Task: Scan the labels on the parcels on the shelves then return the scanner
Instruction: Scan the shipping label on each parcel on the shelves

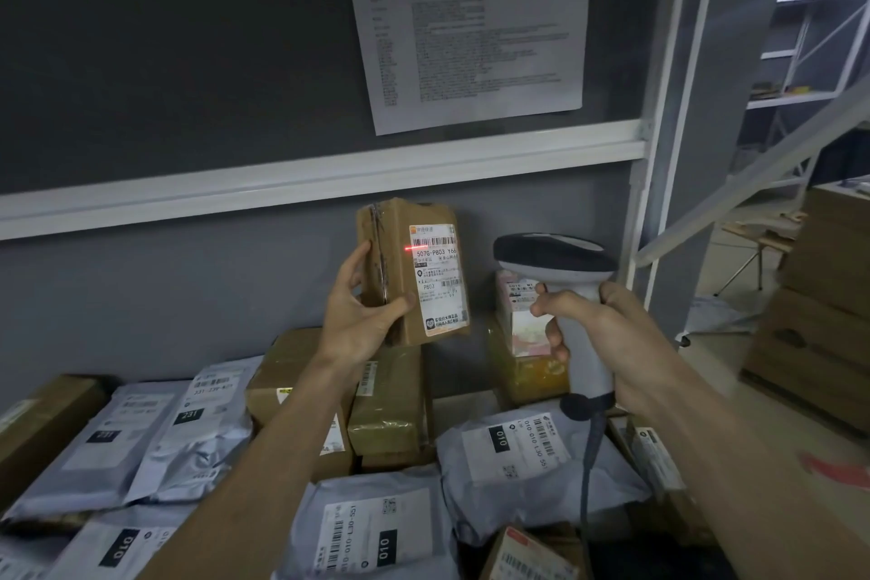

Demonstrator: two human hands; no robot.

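Note:
My left hand (pixel 360 306) grips a small brown cardboard parcel (pixel 400 250), holding it upright above the shelf with its white label (pixel 438 278) facing me. A red scan line lies across the left end of the label's top barcode. My right hand (pixel 598 334) grips the handle of a grey and white barcode scanner (pixel 555 257), just right of the parcel, its head aimed at the label. The scanner's cable (pixel 588 476) hangs down from the handle.
The shelf below holds several grey mailer bags (pixel 518 457) with labels and taped brown boxes (pixel 390 410). A white shelf rail (pixel 329 177) runs above the parcel. A printed sheet (pixel 471 24) hangs on the dark wall. Cardboard boxes (pixel 824 320) stack at the right.

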